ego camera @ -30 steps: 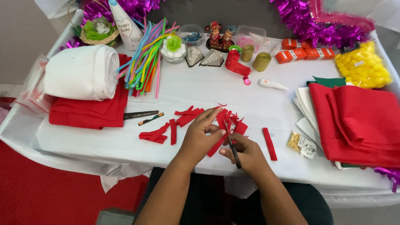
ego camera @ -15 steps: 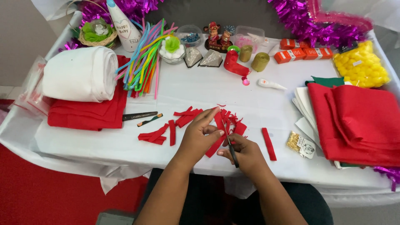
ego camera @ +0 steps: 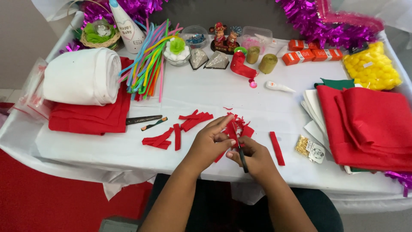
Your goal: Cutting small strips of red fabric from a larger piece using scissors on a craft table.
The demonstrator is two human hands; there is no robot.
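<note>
Both hands meet at the near edge of the white-clothed table (ego camera: pixel 266 90). The left hand (ego camera: pixel 209 144) pinches a narrow strip of red felt (ego camera: pixel 231 130) between thumb and fingers, with the index finger stretched out along it — the strip hangs just above the cloth, right in front of the person. The right hand (ego camera: pixel 253 159) is curled around small dark-handled scissors (ego camera: pixel 241 155), fingers closed on the handles, blades pointing up into the strip. Whether the blades are parted is too small to tell. Loose cut red felt strips (ego camera: pixel 171 133) lie scattered to the left of the hands, and one single red strip (ego camera: pixel 277 148) lies to the right — just beside it, a small packet of gold beads (ego camera: pixel 310 148). A stack of folded red felt sheets (ego camera: pixel 369 124) fills the right end of the table.
</note>
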